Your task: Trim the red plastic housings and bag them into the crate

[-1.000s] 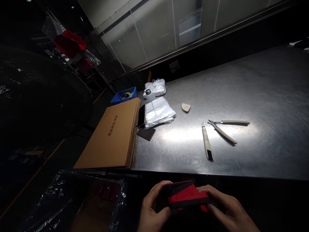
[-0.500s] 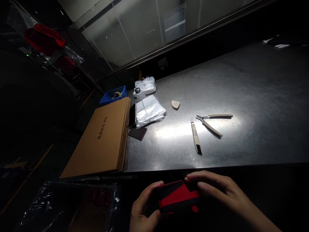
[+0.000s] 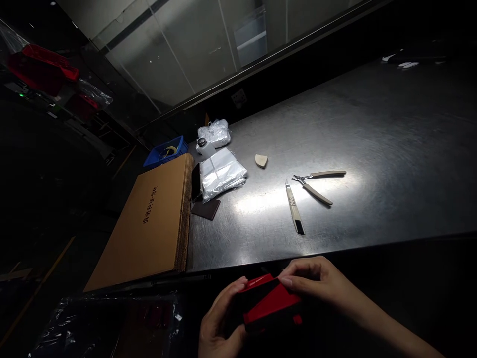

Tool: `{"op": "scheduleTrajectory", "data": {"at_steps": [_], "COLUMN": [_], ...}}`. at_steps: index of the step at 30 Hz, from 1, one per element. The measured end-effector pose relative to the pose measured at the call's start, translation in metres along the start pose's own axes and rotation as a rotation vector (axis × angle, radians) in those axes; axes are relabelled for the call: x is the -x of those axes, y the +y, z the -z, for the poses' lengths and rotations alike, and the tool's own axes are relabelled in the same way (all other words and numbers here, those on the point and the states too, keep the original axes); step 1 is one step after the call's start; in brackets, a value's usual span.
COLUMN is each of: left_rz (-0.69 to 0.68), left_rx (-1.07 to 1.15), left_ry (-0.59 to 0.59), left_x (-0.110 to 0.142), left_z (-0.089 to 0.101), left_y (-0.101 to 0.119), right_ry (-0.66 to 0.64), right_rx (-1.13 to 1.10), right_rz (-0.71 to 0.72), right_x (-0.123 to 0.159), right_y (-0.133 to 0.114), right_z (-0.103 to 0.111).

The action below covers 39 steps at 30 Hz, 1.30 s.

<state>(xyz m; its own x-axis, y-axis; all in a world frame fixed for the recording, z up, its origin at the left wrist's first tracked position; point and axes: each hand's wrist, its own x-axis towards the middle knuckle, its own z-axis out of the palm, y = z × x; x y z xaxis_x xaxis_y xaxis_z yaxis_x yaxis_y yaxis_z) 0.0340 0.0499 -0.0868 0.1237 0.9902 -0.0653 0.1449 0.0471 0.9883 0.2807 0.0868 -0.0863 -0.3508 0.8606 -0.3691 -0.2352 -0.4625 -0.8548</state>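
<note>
A red molded plastic part (image 3: pixel 274 304), boxy with dark recesses, is held low in front of the metal table's front edge. My left hand (image 3: pixel 223 318) is closed round its left end, fingers over the top and thumb below. At the upper right edge of the part, thumb and forefinger of my right hand (image 3: pixel 309 278) are pinched together on it. The underside lies in shadow. On the table beyond, a craft knife (image 3: pixel 294 208) with a pale handle lies beside open nippers (image 3: pixel 316 184) with beige grips.
Flat cardboard boxes (image 3: pixel 149 214) are stacked at the left. Near them are clear plastic bags (image 3: pixel 222 174), a white bottle (image 3: pixel 204 148), a dark flat pad (image 3: pixel 205 209) and a blue bin (image 3: pixel 166 151). A small pale block (image 3: pixel 261 160) lies mid-table. Plastic film lines a container (image 3: pixel 112 323) at lower left.
My right fingers have come in from just off the part to pinch its upper edge. The part has turned slightly, showing more red along its top. The whole view has shifted a little.
</note>
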Motion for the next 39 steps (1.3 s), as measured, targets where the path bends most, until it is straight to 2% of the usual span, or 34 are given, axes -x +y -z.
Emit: {"op": "scheduleTrajectory", "data": {"at_steps": [7,9,12,17,21,30,39], "left_rz": [-0.258,-0.295,-0.245,-0.027,0.054,0.087,0.008], "left_rx": [-0.249,-0.295,-0.277,-0.086,-0.032,-0.019,-0.13], "left_ry": [-0.088,-0.128,-0.161,-0.023,0.031,0.034,-0.013], "left_x": [-0.002,-0.003,-0.003,0.001,0.003,0.004,0.003], "left_z": [0.007,0.009,0.011,0.003,-0.001,0.0,0.004], "left_y": [0.005,0.006,0.003,-0.002,0.0,-0.002,-0.005], "right_ry": [0.047,0.074,0.103,0.071,0.038,0.015,-0.007], "right_rx": [0.04,0.056,0.064,0.021,-0.025,-0.088,-0.082], "right_rz": [0.007,0.023,0.03,-0.01,-0.039,-0.074,-0.109], "right_x": [-0.002,0.0,0.001,0.002,0.002,0.001,-0.003], "right_y": [0.009,0.009,0.007,0.004,0.003,0.007,0.004], "right_z": [0.001,-0.001,-0.003,-0.003,0.001,0.002,0.006]}}
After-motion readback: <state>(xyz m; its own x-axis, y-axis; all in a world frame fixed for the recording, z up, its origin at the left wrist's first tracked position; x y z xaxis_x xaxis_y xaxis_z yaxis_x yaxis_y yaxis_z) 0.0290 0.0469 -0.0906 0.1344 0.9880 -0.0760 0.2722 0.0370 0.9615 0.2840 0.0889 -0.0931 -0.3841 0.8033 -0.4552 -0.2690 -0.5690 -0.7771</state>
